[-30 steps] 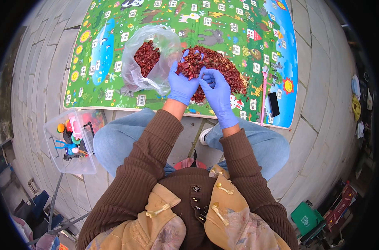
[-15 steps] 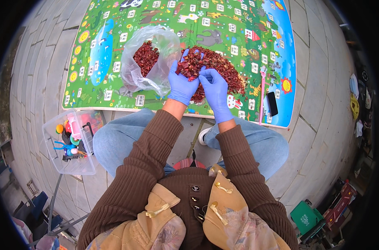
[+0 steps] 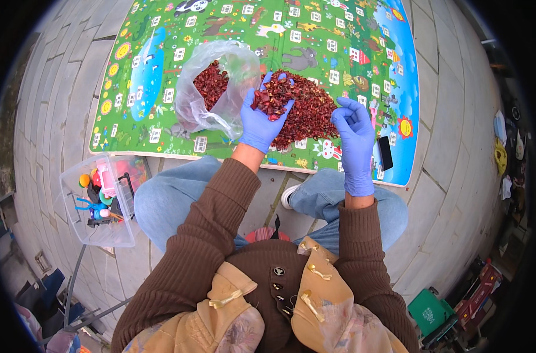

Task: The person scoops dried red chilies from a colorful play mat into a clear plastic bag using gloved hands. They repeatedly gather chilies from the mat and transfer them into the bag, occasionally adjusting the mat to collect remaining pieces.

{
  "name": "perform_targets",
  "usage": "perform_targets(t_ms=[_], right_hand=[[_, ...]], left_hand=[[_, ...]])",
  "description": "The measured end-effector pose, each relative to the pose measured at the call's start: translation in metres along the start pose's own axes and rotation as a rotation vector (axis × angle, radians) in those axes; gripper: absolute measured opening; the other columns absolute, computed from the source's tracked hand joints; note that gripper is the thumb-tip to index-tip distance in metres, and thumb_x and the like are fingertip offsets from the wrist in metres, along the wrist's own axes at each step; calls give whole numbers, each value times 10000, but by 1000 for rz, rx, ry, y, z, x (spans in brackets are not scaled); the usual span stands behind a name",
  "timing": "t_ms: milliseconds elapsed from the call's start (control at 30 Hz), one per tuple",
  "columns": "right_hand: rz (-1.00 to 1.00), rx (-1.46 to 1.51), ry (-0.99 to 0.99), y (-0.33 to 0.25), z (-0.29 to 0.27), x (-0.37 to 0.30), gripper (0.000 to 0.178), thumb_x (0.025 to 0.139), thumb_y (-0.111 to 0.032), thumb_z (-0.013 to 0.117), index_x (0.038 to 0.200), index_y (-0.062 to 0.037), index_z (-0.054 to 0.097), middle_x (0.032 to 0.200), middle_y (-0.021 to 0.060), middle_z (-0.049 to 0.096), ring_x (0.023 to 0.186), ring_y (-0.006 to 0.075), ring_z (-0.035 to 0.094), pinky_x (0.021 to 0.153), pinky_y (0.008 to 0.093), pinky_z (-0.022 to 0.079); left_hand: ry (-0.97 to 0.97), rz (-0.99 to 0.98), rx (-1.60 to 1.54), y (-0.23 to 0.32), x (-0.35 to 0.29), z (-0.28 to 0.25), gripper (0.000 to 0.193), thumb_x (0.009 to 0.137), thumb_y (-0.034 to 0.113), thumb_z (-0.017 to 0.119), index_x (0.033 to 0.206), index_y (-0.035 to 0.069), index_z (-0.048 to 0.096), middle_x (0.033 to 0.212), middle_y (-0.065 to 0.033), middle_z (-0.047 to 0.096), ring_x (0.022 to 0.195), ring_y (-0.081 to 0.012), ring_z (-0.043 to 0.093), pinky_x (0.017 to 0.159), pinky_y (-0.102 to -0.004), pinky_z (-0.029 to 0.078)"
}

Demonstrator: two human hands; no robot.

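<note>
My left hand (image 3: pixel 258 126), in a blue glove, is turned palm up beside the plastic bag. A handful of cut dried red chili pieces (image 3: pixel 272 99) rests in its cupped fingers. Below and to the right of it spreads a pile of the same chili pieces (image 3: pixel 316 110) on the mat. My right hand (image 3: pixel 357 138), gloved too, hovers past the pile's right side. Its fingers are curled with the thumb and forefinger close together, and anything between them is too small to make out. The clear plastic bag (image 3: pixel 190 113) stands open at the left, with more chili pieces inside.
The green picture mat (image 3: pixel 162 126) lies on grey paving (image 3: pixel 62 135). A black phone (image 3: pixel 385 153) is at its right side. A clear box of toys (image 3: pixel 129 235) stands near my left knee. A green bin (image 3: pixel 430 309) is at the lower right.
My right hand has moved away from the left palm, to the right beyond the pile. The left hand stays nearly in place, still holding the chili pieces.
</note>
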State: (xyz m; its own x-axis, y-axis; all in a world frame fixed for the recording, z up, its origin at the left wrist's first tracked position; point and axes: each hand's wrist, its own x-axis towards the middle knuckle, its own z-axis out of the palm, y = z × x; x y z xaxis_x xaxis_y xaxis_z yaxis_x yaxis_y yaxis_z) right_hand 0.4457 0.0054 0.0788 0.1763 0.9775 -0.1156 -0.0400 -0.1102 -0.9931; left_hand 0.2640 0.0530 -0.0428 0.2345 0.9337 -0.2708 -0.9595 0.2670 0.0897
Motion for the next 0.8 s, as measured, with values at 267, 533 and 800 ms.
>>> perform_targets(t_ms=[267, 533, 800], right_hand=[[-191, -338, 409, -47, -233, -58, 334, 954, 9, 577, 1284, 54, 559, 878, 6, 571, 832, 80, 513, 818, 248, 456], [1581, -852, 367, 131, -447, -321, 318, 993, -262, 563, 981, 46, 640, 862, 215, 707, 532, 286, 676, 430, 381, 511], [1401, -587, 565, 180, -498, -379, 570, 872, -170, 675, 1363, 74, 520, 1188, 307, 658, 1009, 384, 709, 803, 438, 608]], left_hand=[[-103, -22, -53, 5, -7, 11, 596, 1019, 409, 353, 1555, 148, 362, 1581, -131, 390, 1475, -353, 336, 1192, -554, 258], [-144, -68, -85, 4, -12, 18, 594, 1033, 442, 334, 1568, 184, 330, 1600, -117, 364, 1485, -345, 319, 1182, -553, 281], [-129, -97, -133, 1, -11, 24, 573, 1041, 427, 319, 1540, 153, 388, 1524, -128, 463, 1391, -334, 449, 1148, -521, 361]])
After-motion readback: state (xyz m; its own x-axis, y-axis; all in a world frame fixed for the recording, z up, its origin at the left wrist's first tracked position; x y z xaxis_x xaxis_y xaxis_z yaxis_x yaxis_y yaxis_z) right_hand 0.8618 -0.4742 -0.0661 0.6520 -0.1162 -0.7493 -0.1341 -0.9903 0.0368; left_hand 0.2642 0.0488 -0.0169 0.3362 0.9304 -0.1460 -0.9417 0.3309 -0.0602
